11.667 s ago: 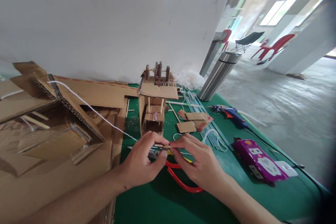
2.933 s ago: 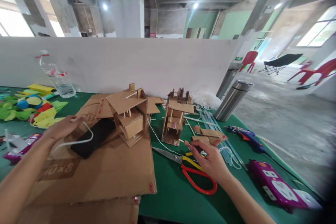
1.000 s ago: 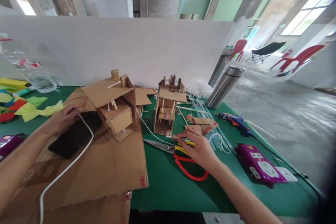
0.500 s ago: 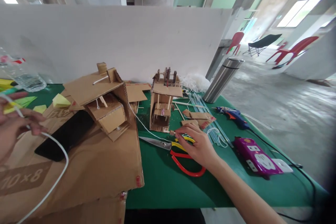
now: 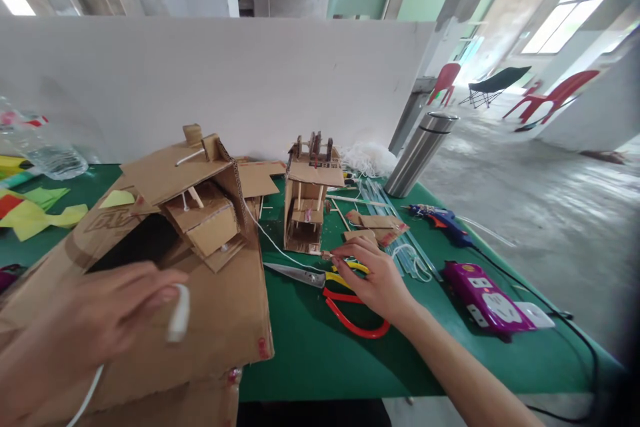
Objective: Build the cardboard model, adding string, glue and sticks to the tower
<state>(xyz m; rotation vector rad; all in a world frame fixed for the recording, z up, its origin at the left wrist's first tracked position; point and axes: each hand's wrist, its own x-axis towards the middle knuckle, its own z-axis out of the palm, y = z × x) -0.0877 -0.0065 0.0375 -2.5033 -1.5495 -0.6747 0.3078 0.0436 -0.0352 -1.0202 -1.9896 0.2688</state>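
Note:
My left hand (image 5: 95, 320), somewhat blurred, is closed on a white cable whose plug end (image 5: 179, 317) sticks out past the fingertips. It hovers over the large cardboard sheet (image 5: 215, 327), in front of a black phone-like slab (image 5: 137, 240) that it partly covers. My right hand (image 5: 373, 277) pinches a small brownish piece (image 5: 326, 255) at the foot of a narrow cardboard tower (image 5: 316, 177). Under that hand lie scissors (image 5: 357, 331) with red and yellow handles. Between the hands stands a cardboard house model (image 5: 210, 207), tilted, with a thin white cord (image 5: 273, 238) trailing from it.
A steel flask (image 5: 421, 155), clear glue sticks (image 5: 395, 213), a blue glue gun (image 5: 443, 221) and a purple power strip (image 5: 487, 300) line the right side. Water bottles (image 5: 55, 153) and yellow paper scraps (image 5: 45, 217) lie at left. A white panel (image 5: 225, 80) stands behind.
My left hand has moved right and toward me with the white cable, bringing its plug end into view and covering part of the black slab. My right hand stays by the tower.

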